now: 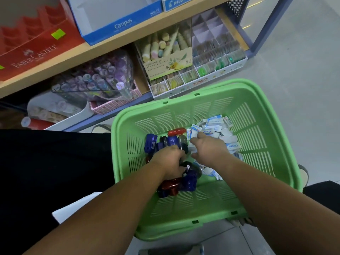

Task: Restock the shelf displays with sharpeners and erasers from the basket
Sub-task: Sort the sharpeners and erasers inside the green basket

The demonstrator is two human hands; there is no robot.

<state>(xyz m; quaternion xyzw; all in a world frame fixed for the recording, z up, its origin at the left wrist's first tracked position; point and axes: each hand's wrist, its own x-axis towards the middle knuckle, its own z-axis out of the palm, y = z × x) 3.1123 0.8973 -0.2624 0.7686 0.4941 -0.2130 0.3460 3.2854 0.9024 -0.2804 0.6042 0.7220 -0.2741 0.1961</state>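
Green plastic is walling in everything we are working with: the basket (261,126) is sitting in front of the lower shelf, holding dark blue and red sharpeners (187,181) on its left side and white erasers (217,128) on its right. We are digging our left hand (170,162) into the sharpeners, fingers curling round some of them. Our right hand (208,148) is reaching down onto the erasers with its fingertips hidden, so we cannot tell whether it is pinching any.
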